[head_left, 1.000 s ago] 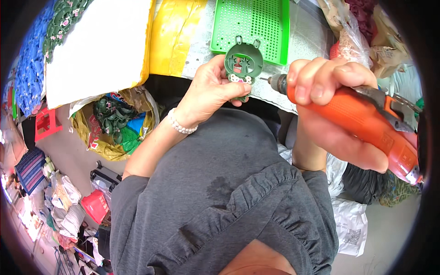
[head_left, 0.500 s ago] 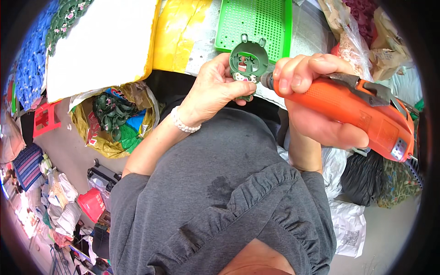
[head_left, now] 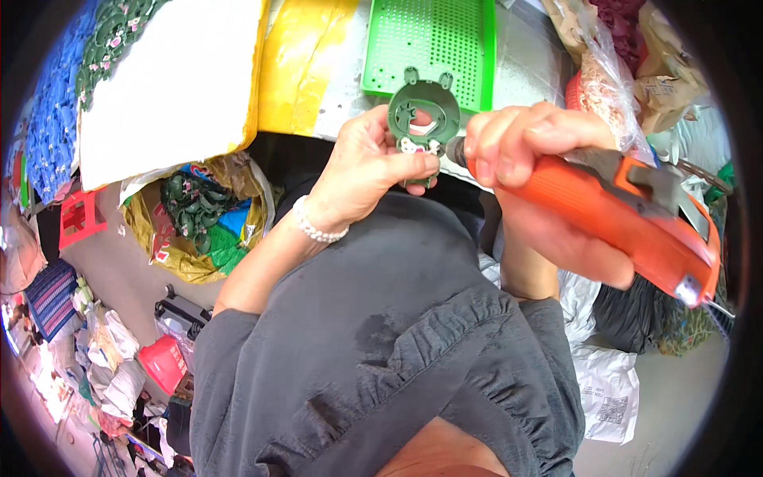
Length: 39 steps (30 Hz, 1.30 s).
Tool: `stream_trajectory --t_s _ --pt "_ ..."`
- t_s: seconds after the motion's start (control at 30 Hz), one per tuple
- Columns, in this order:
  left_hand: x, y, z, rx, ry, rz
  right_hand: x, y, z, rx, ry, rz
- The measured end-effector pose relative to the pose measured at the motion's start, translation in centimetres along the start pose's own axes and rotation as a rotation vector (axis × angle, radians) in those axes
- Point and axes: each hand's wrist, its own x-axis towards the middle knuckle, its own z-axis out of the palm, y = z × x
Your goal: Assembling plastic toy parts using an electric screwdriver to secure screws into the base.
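Observation:
My left hand [head_left: 358,163] pinches a dark green round plastic shell [head_left: 429,91] with two small ears on top and an opening in its middle. White and pink details show on its lower edge beside my thumb. In my right hand [head_left: 544,135] is an orange electric screwdriver [head_left: 616,211], fingers wrapped round its body. Its dark nose points left at the shell's lower right side. I cannot tell whether the bit touches the shell, since the tip is hidden there.
Just beyond the shell a bright green perforated tray [head_left: 489,63] lies on the worktable. A white panel [head_left: 175,79] with yellow edging lies to the left. Below it stands a golden bag [head_left: 139,230] of green parts, near a red stool [head_left: 79,222]. Plastic bags [head_left: 608,91] crowd the right.
The shell has turned slightly in my left hand. The screwdriver's rear end has dropped a little, with its nose still beside the shell. The whole view has shifted slightly.

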Motion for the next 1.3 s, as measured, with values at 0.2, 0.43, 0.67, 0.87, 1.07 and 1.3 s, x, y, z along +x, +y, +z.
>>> stream_trajectory --t_s 0.2,0.43,0.67,0.87,1.07,1.3 --pt "0.8 -1.0 -0.5 -0.04 -0.057 -0.058 1.5 0.1 -4.8 0.074 0.101 -0.063" --pt "0.2 -1.2 -0.9 -0.077 -0.082 -0.106 0.8 5.5 -7.3 -0.269 0.575 0.167" --pt "0.7 -1.6 -0.8 0.005 -0.097 -0.099 0.2 6.8 -8.6 -0.216 0.56 0.159" --pt "0.7 -1.8 -0.8 0.005 -0.081 -0.115 0.2 6.8 -8.3 -0.238 0.563 0.142" --pt "0.7 -2.1 -0.9 -0.003 -0.089 -0.112 0.2 6.7 -8.1 -0.255 0.561 0.137" --pt "0.7 -2.3 -1.2 0.0 -0.102 -0.103 0.4 6.7 -8.1 -0.272 0.56 0.145"
